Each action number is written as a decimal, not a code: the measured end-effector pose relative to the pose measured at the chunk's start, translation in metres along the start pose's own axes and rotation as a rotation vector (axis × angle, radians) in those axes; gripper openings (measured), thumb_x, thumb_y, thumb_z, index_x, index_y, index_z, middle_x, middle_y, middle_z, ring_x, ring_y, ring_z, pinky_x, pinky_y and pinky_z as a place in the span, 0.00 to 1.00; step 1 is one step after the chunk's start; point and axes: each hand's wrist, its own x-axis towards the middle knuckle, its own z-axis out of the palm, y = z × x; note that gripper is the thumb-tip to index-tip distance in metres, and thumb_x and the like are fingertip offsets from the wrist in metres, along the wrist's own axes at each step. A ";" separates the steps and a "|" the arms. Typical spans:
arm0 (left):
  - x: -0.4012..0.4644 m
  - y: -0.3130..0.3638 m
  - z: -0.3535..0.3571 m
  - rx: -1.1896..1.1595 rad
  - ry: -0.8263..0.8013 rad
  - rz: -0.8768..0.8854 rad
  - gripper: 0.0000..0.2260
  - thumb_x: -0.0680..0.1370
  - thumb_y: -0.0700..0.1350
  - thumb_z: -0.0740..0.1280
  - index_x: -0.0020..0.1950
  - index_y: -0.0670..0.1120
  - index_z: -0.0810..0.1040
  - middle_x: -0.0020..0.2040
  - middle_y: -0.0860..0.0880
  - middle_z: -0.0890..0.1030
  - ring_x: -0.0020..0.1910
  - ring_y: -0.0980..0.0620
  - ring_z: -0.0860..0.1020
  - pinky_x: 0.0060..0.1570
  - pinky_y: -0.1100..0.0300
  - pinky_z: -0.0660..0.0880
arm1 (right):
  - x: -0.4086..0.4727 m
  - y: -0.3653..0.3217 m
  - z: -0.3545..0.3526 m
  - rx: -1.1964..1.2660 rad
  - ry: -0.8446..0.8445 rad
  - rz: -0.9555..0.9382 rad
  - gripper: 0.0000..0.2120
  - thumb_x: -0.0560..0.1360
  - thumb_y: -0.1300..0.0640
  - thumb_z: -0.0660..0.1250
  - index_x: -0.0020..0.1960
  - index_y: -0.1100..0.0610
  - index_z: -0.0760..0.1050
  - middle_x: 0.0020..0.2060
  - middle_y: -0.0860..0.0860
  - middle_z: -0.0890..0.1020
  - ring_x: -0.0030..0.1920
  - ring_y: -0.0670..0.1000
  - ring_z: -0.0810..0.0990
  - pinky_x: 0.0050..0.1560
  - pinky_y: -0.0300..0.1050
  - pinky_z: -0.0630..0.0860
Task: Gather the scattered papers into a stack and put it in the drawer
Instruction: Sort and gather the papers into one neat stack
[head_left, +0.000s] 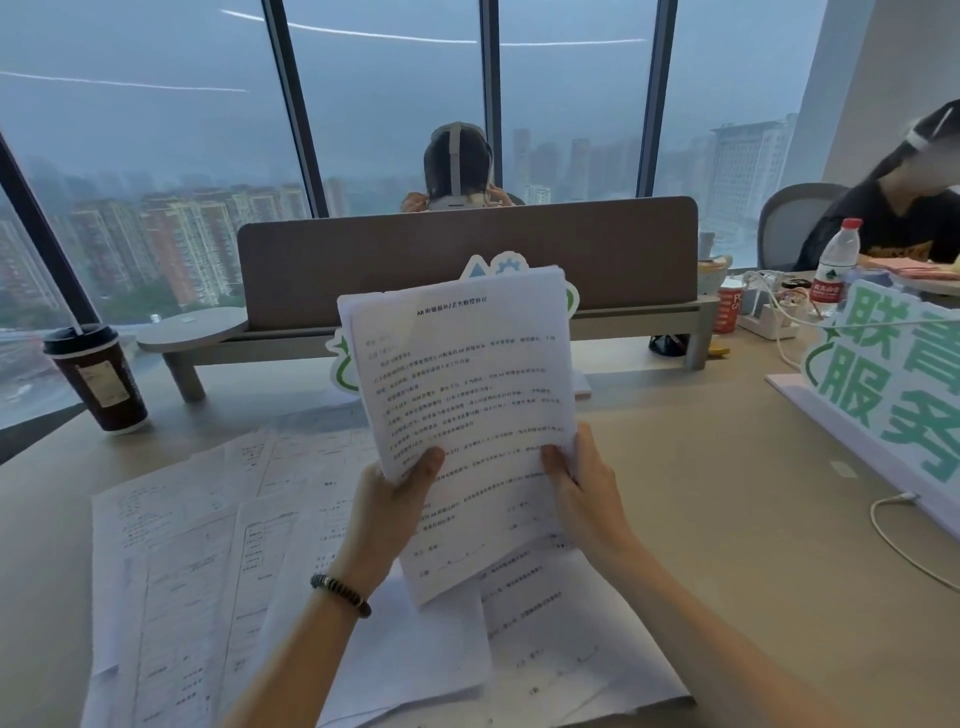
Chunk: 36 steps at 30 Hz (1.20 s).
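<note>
Holding a stack (462, 395) of printed sheets upright above the desk (701, 467), both hands grip its lower half: the left hand (387, 512) has its thumb pressed on the front page near the left edge with the other fingers hidden behind the paper, and the right hand (582, 488) does the same at the right edge, thumb on the front and fingers curled behind. The stack tilts a little to the left, its top edges not quite lined up, and its lower corner hangs below the thumbs. A beaded bracelet (340, 595) sits on the left wrist. Below and to the left of the left fingers, loose papers (218, 545) lie flat and overlapping on the desk; more of them lie under the wrists and reach toward the right forearm. Well beyond the left fingers, at the desk's far left, stands a dark cup (101, 376) with a straw. Behind the stack is a brown partition (363, 260), and a green and white sign (904, 374) stands to the right of the right fingers, with a white cable (898, 540) lying near its base. Farther right and back stand a water bottle (834, 267) and a power strip (769, 322). No drawer shows in this view.
</note>
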 end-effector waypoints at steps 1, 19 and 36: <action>0.003 0.002 -0.003 0.044 -0.015 0.036 0.04 0.80 0.48 0.67 0.46 0.52 0.80 0.42 0.52 0.85 0.42 0.48 0.85 0.40 0.47 0.84 | 0.004 -0.004 -0.002 -0.032 0.003 0.020 0.04 0.84 0.58 0.58 0.57 0.52 0.68 0.48 0.42 0.79 0.44 0.41 0.79 0.33 0.33 0.70; 0.026 -0.070 -0.076 0.049 -0.133 -0.556 0.14 0.80 0.48 0.67 0.57 0.38 0.81 0.47 0.39 0.87 0.46 0.37 0.85 0.48 0.43 0.82 | 0.009 0.020 -0.025 -0.885 -0.280 0.269 0.27 0.78 0.42 0.63 0.71 0.55 0.66 0.66 0.56 0.75 0.66 0.59 0.72 0.61 0.52 0.73; 0.030 -0.060 -0.034 0.005 -0.084 -0.557 0.14 0.82 0.46 0.65 0.60 0.37 0.78 0.51 0.38 0.84 0.47 0.38 0.84 0.39 0.50 0.80 | 0.002 0.023 -0.035 -0.564 -0.293 0.252 0.23 0.62 0.42 0.76 0.54 0.41 0.73 0.39 0.35 0.79 0.39 0.36 0.77 0.31 0.29 0.65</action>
